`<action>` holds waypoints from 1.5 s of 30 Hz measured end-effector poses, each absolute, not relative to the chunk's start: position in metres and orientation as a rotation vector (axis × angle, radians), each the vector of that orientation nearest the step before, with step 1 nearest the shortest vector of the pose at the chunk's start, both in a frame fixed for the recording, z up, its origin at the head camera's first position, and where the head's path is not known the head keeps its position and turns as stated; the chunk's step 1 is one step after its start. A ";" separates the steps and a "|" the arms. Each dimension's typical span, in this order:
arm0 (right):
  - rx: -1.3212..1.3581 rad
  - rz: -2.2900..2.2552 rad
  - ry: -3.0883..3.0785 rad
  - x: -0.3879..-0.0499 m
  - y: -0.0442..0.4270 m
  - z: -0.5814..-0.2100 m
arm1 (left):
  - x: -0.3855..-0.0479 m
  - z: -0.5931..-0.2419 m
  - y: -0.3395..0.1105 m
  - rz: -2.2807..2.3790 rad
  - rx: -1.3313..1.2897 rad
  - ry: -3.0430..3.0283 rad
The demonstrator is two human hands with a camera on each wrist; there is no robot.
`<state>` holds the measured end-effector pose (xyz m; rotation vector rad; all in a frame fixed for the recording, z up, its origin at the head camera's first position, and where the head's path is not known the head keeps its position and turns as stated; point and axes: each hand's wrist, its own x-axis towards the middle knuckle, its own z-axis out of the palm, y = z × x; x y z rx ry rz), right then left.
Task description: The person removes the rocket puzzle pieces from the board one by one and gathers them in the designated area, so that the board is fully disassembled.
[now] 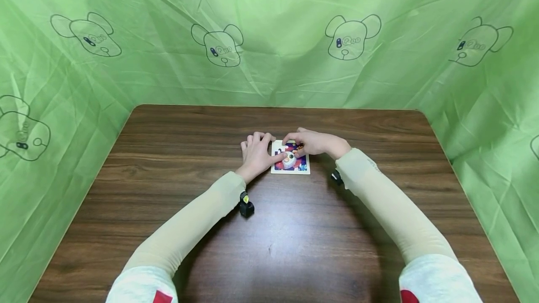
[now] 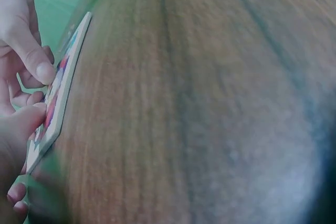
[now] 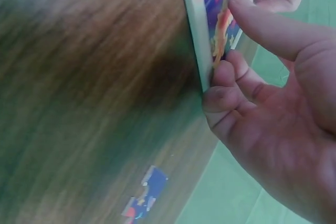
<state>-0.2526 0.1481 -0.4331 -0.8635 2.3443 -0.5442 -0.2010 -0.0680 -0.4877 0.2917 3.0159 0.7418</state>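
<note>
A small jigsaw puzzle (image 1: 289,164) with a pale frame and a colourful cartoon picture lies flat on the brown table. My left hand (image 1: 256,154) rests at its left side, the thumb on the picture and the other fingers spread along the edge. From the right, my right hand (image 1: 316,143) reaches over the puzzle. It pinches a puzzle piece (image 3: 223,32) with orange and yellow colouring between thumb and fingers, right at the picture's surface. Part of the picture is hidden beneath both hands.
More puzzle pieces (image 3: 148,190), blue with bits of colour, lie on the table in the right wrist view. The wooden table (image 1: 202,125) is enclosed by green cloth (image 1: 278,78) at the back and sides.
</note>
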 end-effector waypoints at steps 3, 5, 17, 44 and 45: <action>-0.839 -0.507 2.326 -0.252 0.146 -0.429 | -0.201 -0.487 -0.068 0.754 0.291 3.003; -0.829 -0.490 2.320 -0.252 0.145 -0.427 | -0.201 -0.486 -0.068 0.757 0.293 2.998; -0.813 -0.524 2.339 -0.249 0.146 -0.429 | -0.203 -0.487 -0.068 0.748 0.290 2.999; -0.954 -0.695 2.537 -0.238 0.148 -0.446 | -0.201 -0.486 -0.068 0.744 0.304 3.007; -0.952 -0.696 2.542 -0.238 0.148 -0.445 | -0.201 -0.485 -0.068 0.746 0.306 3.005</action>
